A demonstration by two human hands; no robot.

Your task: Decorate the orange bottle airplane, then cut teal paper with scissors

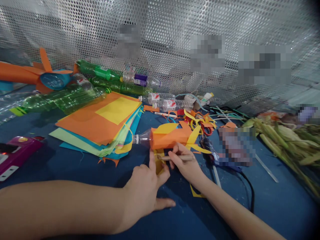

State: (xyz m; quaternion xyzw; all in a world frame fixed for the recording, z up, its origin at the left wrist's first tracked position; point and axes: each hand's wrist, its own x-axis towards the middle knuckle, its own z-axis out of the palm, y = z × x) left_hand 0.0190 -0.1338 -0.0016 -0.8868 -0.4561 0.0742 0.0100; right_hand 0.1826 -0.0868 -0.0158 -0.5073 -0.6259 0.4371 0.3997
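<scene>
My left hand [145,183] lies with its fingers spread, two fingertips holding down a small yellow paper piece [160,168] on the table. In my right hand [185,166] is a slim light-coloured pen [183,157], its tip on that yellow paper. Just beyond both hands rests a clear plastic bottle [143,138] on its side, wrapped in orange paper [167,140]. Yellow paper fins [193,138] stick out at the wrapped bottle's right end, and one yellow leaf shape [166,127] is on its upper side. Under my right wrist lies a yellow offcut [197,191].
A stack of coloured paper [85,123] sits left of the wrapped bottle. Green bottles [82,100] lie behind it. At the right are a dark glue gun [220,160] with a cord, paper scraps [205,120] and corn husks [282,140]. A perforated metal sheet [165,40] stands behind.
</scene>
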